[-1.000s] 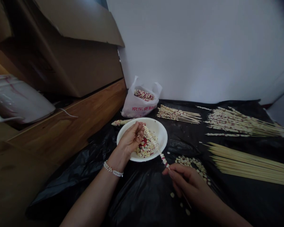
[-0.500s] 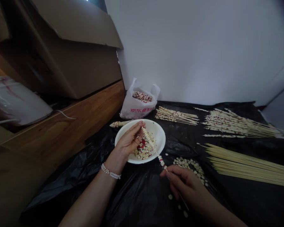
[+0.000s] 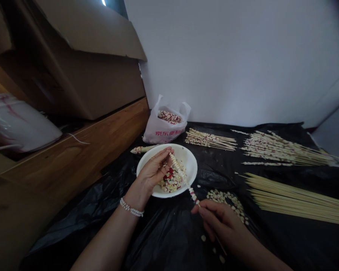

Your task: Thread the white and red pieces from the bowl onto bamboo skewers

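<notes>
A thin wooden skewer (image 3: 192, 194) threaded with small white and red-edged pieces runs slantwise above the bowl's right side. My right hand (image 3: 219, 218) is closed around its bare lower part. At the upper tip, my left hand (image 3: 152, 171) pinches with thumb and fingers; whether a loose piece is between them is hidden. Beneath lies a white bowl (image 3: 192, 165), holding many pale flat pieces (image 3: 171, 185) with some red among them. Several more pale pieces (image 3: 228, 199) lie on the black plastic sheet just beyond my right hand.
Bare skewers (image 3: 296, 197) lie at the right, with filled skewers (image 3: 274, 148) behind them and a smaller filled bundle (image 3: 209, 139) nearer the bowl. A white plastic bag (image 3: 165, 130) stands behind the bowl. Cardboard box (image 3: 107, 79) and white bucket (image 3: 22, 122) are at left.
Both hands keep their grip on the skewer and have hardly moved. The whole view has shifted very slightly.
</notes>
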### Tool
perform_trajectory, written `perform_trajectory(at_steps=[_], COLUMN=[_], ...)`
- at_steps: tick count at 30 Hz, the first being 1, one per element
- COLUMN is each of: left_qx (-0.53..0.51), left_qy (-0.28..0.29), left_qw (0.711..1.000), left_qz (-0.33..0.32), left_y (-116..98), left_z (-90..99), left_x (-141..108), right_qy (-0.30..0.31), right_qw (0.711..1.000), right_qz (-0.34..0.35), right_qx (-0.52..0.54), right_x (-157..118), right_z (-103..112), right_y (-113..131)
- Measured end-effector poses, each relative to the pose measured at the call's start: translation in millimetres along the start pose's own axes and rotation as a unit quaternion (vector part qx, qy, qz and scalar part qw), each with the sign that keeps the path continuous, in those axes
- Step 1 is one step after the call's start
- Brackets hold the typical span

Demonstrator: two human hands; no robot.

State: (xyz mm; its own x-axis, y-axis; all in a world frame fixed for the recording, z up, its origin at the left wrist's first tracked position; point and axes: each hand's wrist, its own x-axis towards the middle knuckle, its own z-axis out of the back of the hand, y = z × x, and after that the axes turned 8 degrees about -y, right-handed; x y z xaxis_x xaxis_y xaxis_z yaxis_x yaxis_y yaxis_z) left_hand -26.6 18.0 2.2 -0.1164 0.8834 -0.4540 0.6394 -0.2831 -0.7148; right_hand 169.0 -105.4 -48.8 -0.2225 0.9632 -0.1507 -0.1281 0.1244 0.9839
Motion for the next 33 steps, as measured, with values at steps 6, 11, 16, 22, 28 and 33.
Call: perform_trajectory(at_steps=[6,11,16,22,28,33], left_qx=[-0.008,-0.046,-0.040,-0.029,-0.030,-0.031], left_qy=[0.005,-0.012,-0.031,-0.019,-0.031,-0.026], left_qw=[1.000,0.999,0.998,0.999,0.999,0.999], left_qz=[-0.029,0.022,0.028,0.022,0.007,0.003], left_y=[2.5,-1.6,-2.3,-0.3,-0.1,-0.5], left_z=[0.1,0.9,2.1,2.4,0.3,-0.6], left_x=[1.3,2.0,3.5,4.1,1.6,0.3], right_qy=[0.000,0.002,0.003,0.004,0.005,0.006], right_qw=[1.000,1.000,1.000,1.000,1.000,0.999], right_qz=[-0.011,-0.005,-0.002,-0.014,-0.021,-0.028], right_qx=[0.018,0.006,0.003,0.012,0.021,0.027], right_x=[0.1,0.6,-0.3,0.2,-1.5,-2.3], right_z=[2.7,3.5,2.0,1.5,1.7,1.3], right_y=[2.8,3.3,1.0,1.6,1.5,3.4])
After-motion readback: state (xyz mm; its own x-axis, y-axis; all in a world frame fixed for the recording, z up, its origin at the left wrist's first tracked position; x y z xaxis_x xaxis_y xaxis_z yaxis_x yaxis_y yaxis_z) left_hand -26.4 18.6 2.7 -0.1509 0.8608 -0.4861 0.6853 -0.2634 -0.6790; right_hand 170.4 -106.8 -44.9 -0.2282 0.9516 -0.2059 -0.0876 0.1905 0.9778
